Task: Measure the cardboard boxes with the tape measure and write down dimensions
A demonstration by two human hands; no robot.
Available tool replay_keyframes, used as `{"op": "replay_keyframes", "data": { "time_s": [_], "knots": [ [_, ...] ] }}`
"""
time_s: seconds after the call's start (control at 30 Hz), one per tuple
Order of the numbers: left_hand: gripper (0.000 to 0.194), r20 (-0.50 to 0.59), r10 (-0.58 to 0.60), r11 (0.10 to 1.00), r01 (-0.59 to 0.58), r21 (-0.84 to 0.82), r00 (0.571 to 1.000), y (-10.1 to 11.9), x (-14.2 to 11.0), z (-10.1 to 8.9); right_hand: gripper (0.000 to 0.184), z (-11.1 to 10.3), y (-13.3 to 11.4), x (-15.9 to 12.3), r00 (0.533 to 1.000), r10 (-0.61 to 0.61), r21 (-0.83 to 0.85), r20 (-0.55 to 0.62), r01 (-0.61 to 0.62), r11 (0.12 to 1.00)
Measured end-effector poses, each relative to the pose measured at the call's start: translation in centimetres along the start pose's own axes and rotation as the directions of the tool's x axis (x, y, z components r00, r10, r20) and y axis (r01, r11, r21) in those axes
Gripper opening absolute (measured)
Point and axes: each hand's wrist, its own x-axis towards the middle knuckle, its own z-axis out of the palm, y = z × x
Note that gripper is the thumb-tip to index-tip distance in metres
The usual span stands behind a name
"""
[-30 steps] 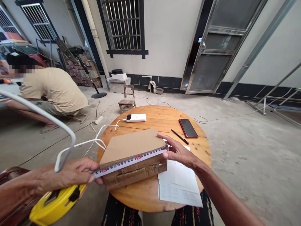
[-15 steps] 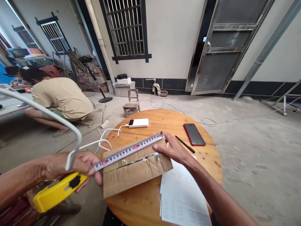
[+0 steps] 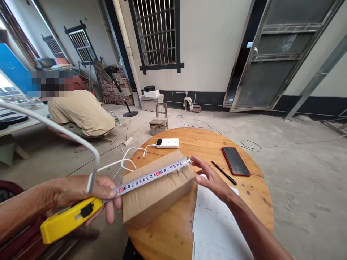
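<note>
My left hand (image 3: 104, 195) grips a tape measure, thumb on the blade where it leaves the yellow case (image 3: 70, 218). The pulled-out blade (image 3: 151, 176) slants across the top of a brown cardboard box (image 3: 157, 204), its metal tip by the box's far right end. At that end is my right hand (image 3: 211, 177), fingers apart and holding nothing. Its index fingertip is close to the blade's tip, and its thumb is beside the box's corner; whether either touches, I cannot tell. White sheets of paper (image 3: 217, 224) lie under my right forearm.
On the round wooden table (image 3: 260, 202) lie a black pen (image 3: 223, 172), a red-edged phone (image 3: 235, 161) and a white power bank (image 3: 167, 143) with a white cable. A small wooden chair (image 3: 159, 122) stands beyond. A person in a tan shirt (image 3: 81, 113) crouches at left.
My right hand has let go of the tape's end and drawn slightly right. The box has turned, so its near side shows more. The whole view has shifted left.
</note>
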Motion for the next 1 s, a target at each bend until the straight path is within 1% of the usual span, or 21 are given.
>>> {"op": "replay_keyframes", "data": {
  "time_s": [0.07, 0.1, 0.2, 0.33, 0.4, 0.47, 0.6, 0.8, 0.9, 1.0],
  "knots": [
    [0.029, 0.186, -0.004, 1.0, 0.01, -0.028, 0.983, 0.5, 0.1, -0.6, 0.081, 0.1, -0.3, -0.7, 1.0, 0.002, -0.062, -0.009, -0.003, 0.998],
    [0.03, 0.233, 0.005, 0.999, 0.004, -0.039, 0.973, 0.6, 0.2, -0.8, 0.084, 0.2, -0.5, -0.9, 1.0, 0.002, -0.096, -0.011, -0.003, 0.995],
    [0.032, 0.238, 0.03, 0.998, -0.018, -0.055, 0.971, 0.6, 0.7, -1.3, 0.085, 0.7, -1.3, -0.9, 0.999, -0.037, -0.204, -0.022, 0.032, 0.979],
    [0.032, 0.27, 0.052, 0.997, -0.036, -0.064, 0.962, 0.2, 1.2, -1.3, 0.081, 1.9, -1.8, 0.1, 0.986, -0.164, -0.356, -0.041, 0.139, 0.924],
    [0.032, 0.27, 0.058, 0.996, -0.038, -0.079, 0.961, 0.0, 1.2, -1.2, 0.078, 2.5, -1.9, 0.4, 0.978, -0.207, -0.402, -0.039, 0.175, 0.899],
    [0.032, 0.267, 0.046, 0.996, -0.023, -0.088, 0.963, 0.0, 1.2, -1.2, 0.075, 3.1, -1.9, 0.4, 0.974, -0.221, -0.426, -0.043, 0.183, 0.886],
    [0.03, 0.265, 0.008, 0.996, 0.015, -0.084, 0.964, 0.0, 0.9, -1.2, 0.073, 3.9, -1.9, -0.2, 0.974, -0.214, -0.455, -0.072, 0.159, 0.876],
    [0.031, 0.213, -0.009, 0.999, 0.02, -0.05, 0.977, 0.1, 0.6, -0.9, 0.07, 4.1, -1.7, -0.4, 0.961, -0.268, -0.446, -0.067, 0.212, 0.869],
    [0.033, 0.192, -0.008, 0.996, 0.024, -0.082, 0.981, -0.1, 0.8, -0.6, 0.068, 4.1, -1.4, -0.1, 0.959, -0.27, -0.471, -0.08, 0.202, 0.858],
    [0.032, 0.195, -0.005, 0.994, 0.027, -0.11, 0.981, -0.2, 0.6, -0.6, 0.068, 4.2, -1.2, 0.0, 0.96, -0.265, -0.503, -0.088, 0.187, 0.844]
  ]
}}
